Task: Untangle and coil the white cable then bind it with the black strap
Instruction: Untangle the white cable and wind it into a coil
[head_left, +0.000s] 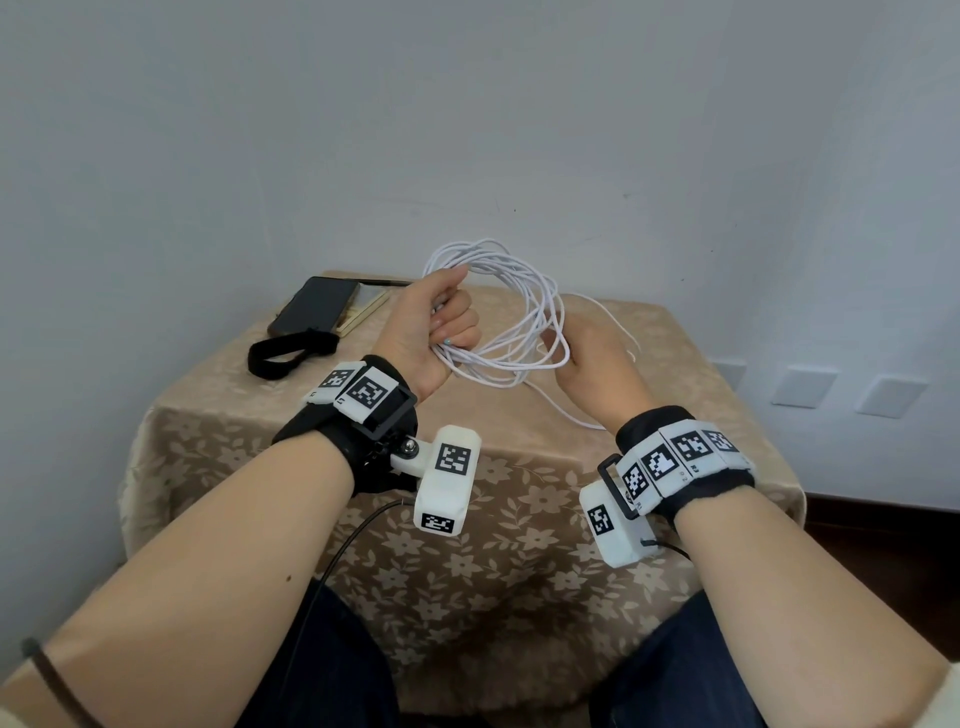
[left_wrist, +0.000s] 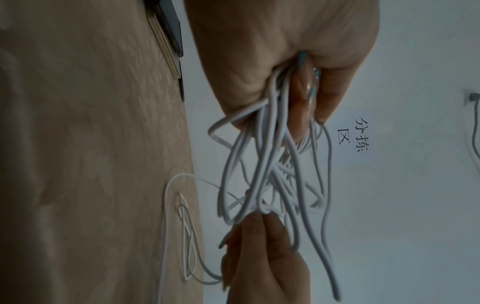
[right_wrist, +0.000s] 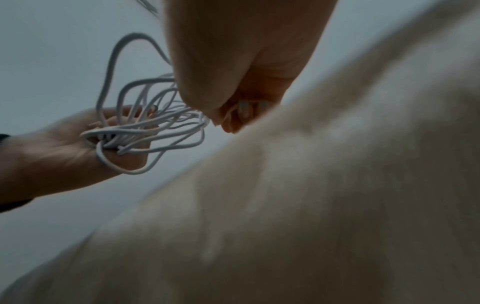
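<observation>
surface (head_left: 467, 571) has a beige floral cloth over it; dark phone (head_left: 311, 306) sits at its far left corner, on a notebook (head_left: 363, 312)

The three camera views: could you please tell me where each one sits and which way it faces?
Head: above, looking down at both hands, forearms and the table.
Left wrist: along the left hand, whose grip bunches the white cable; right hand opposite.
Right wrist: along the right hand, blurred tablecloth beside it.
Shared: all show both hands on the coil.

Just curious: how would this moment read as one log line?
left hand: grips cable loops | right hand: pinches loops | strap: on table, untouched
</observation>
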